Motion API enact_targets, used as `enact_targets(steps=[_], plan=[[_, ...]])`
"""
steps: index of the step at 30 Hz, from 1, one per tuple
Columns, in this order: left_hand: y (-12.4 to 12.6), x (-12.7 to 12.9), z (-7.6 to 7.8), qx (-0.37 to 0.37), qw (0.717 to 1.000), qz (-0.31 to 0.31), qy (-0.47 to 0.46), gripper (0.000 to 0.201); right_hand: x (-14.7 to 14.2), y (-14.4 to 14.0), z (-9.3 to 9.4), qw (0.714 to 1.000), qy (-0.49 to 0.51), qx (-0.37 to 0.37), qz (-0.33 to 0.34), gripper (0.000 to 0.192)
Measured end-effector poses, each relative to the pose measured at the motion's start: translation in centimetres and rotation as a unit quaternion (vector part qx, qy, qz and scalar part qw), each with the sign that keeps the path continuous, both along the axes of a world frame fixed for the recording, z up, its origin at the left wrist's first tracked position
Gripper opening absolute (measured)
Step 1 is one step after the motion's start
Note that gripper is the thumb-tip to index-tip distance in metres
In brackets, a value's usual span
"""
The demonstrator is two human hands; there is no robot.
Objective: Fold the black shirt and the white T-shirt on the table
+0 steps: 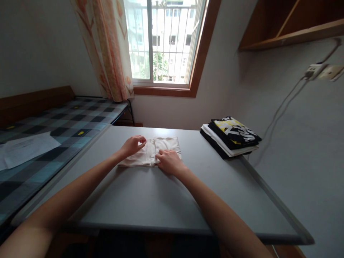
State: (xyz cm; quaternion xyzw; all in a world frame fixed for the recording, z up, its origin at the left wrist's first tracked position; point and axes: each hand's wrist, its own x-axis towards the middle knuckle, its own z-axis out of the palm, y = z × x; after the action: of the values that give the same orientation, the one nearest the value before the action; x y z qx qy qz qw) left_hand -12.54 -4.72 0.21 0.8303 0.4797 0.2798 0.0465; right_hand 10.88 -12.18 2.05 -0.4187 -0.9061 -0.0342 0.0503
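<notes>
A pale cream-white garment [142,157], folded into a flat rectangle, lies on the grey-white table [150,193]. Two folded sides meet along a crease near its middle, and the right part looks wrinkled. My left hand [133,146] is just over the garment's left part, thumb and fingers curved with a small gap between them and nothing visible inside. On the right part, near the crease, my right hand [170,161] has bent fingers closed on the fabric; its fingertips are partly hidden. What kind of garment it is does not show.
A stack of folded black and white clothes [228,138], with a yellow print on top, sits at the table's back right. Left of the table is a checked bed [88,118] with paper sheets [29,148]. A wall socket [314,71] with hanging cables is at right.
</notes>
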Motion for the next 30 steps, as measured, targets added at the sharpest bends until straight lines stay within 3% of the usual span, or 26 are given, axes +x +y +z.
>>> enact_targets(steps=[3, 7, 12, 15, 19, 22, 26, 30], plan=[[-2.8, -1.0, -0.9, -0.017, 1.000, -0.012, 0.005, 0.023, -0.4, 0.0, -0.7, 1.000, 0.012, 0.003, -0.007, 0.025], [-5.6, -0.4, -1.8, -0.032, 0.994, -0.097, 0.023, 0.022, -0.3, 0.2, -1.8, 0.998, 0.057, 0.012, -0.019, 0.028], [-6.5, 0.4, -1.5, -0.008, 0.991, -0.129, 0.034, 0.023, 0.2, 0.0, -2.5, 0.996, 0.081, 0.010, 0.029, 0.029], [-5.9, -0.7, -1.1, -0.004, 0.998, -0.069, 0.005, 0.024, 0.3, -0.2, -2.6, 0.993, 0.115, 0.019, 0.030, 0.035], [-4.5, -4.5, -1.0, 0.007, 0.996, 0.088, -0.028, 0.031, 0.0, -0.5, -2.6, 0.988, 0.146, 0.035, 0.021, 0.033], [-3.5, -7.4, -1.1, -0.035, 0.983, 0.177, -0.025, 0.037, -0.4, -0.6, -2.4, 0.987, 0.153, 0.039, 0.025, 0.024], [-2.4, -8.8, -1.6, -0.106, 0.971, 0.208, -0.051, 0.047, -1.7, 0.2, -2.2, 0.985, 0.165, -0.023, 0.037, 0.039], [-2.2, -8.2, -2.3, -0.150, 0.968, 0.181, -0.092, 0.049, -3.9, 2.0, -1.7, 0.961, 0.212, -0.140, -0.108, 0.039]])
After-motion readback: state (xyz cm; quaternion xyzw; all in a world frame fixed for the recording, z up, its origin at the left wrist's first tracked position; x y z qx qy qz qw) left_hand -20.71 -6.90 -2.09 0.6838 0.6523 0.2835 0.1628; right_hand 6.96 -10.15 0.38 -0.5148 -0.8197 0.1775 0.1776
